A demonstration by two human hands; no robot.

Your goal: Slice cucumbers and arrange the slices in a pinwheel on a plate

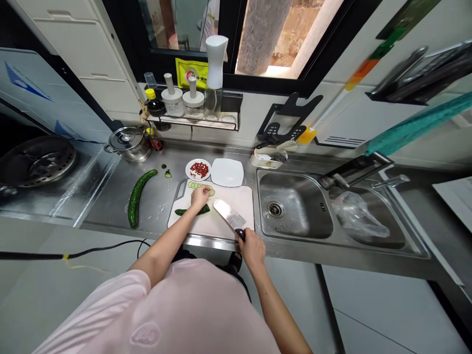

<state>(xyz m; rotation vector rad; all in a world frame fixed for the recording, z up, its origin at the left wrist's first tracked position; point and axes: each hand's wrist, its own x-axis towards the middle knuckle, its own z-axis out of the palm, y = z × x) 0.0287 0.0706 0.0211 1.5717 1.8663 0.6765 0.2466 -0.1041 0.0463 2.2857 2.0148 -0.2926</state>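
My right hand (252,248) is wrapped round the black handle of a kitchen knife (229,214), its broad blade flat over the right part of the white cutting board (236,194). With fingers drawn together, my left hand (200,196) is at the right end of a row of cucumber slices (195,185), at a pale slice (211,192). Just below that hand lies a cut piece of cucumber (202,210), partly hidden by my wrist. Behind the board stand a small plate (188,169) of chopped red pieces and a white square plate (227,172).
A whole cucumber (138,196) lies left of the board, near cucumber scraps (168,174). Further left are a lidded steel pot (131,145) and a wok (37,160). A double sink (295,206) borders the board on the right, a plastic bag (359,216) in its far basin.
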